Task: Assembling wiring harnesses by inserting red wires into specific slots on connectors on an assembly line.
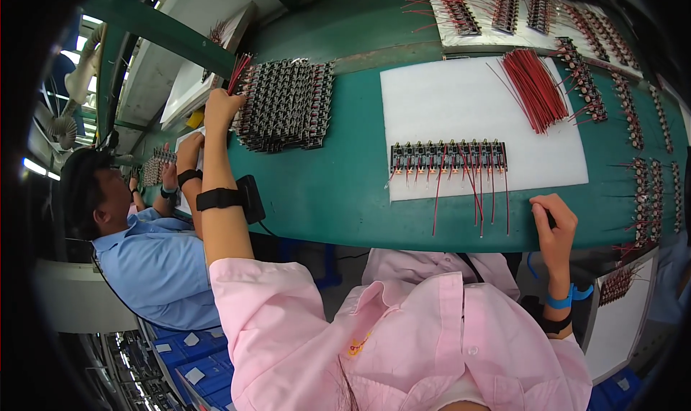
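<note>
My left hand (223, 110) reaches far out at the left side of a thick stack of circuit-board strips (284, 105). Its fingers are curled and partly hidden, and what they hold cannot be made out. A bunch of red wires (240, 71) sticks up right at those fingers. At the table's near edge, my right hand (556, 222) is loosely closed, with no object visible in it. Left of it, a single strip of joined circuit boards (448, 157) lies on a white foam sheet (446, 98), several red wires trailing off its near side. A loose pile of red wires (534, 89) rests on the foam's far right.
Rows of wired board strips (583, 80) line the green table (353, 188) on the right, and more lie on a white board (489, 40) behind. A co-worker in a blue shirt (155, 267) sits at my left. Blue bins (198, 364) stand below.
</note>
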Demonstrator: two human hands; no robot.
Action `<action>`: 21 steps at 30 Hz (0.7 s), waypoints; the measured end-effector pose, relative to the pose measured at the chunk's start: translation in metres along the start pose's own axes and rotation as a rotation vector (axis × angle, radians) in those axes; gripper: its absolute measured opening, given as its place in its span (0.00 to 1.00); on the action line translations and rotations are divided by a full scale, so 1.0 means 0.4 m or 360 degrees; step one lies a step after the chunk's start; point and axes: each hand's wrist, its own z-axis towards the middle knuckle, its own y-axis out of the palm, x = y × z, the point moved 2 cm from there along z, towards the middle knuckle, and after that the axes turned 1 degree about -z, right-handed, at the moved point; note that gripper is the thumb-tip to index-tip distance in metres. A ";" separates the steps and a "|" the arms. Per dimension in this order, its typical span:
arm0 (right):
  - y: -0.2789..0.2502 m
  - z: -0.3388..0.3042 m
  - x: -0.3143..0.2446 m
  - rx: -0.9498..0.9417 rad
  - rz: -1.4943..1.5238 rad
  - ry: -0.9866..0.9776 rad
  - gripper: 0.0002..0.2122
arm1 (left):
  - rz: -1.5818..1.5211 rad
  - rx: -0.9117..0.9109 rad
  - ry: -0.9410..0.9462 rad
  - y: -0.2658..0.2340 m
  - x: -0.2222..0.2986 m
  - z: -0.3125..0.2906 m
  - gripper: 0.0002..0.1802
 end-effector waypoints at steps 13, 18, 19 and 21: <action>-0.011 0.004 0.004 -0.0097 0.0080 0.0325 0.03 | -0.0732 -0.0030 0.0153 -0.029 0.052 -0.056 0.16; -0.055 0.105 -0.043 -0.0093 0.0007 0.0258 0.04 | -0.2372 -0.1031 0.0050 0.063 0.313 -0.203 0.13; -0.051 0.145 -0.070 -0.0107 -0.0060 0.0135 0.05 | -0.2612 -0.1215 0.0031 0.100 0.366 -0.231 0.14; 0.000 0.232 -0.130 -0.0332 -0.0072 -0.0118 0.05 | -0.2932 -0.1374 -0.0052 0.150 0.444 -0.280 0.14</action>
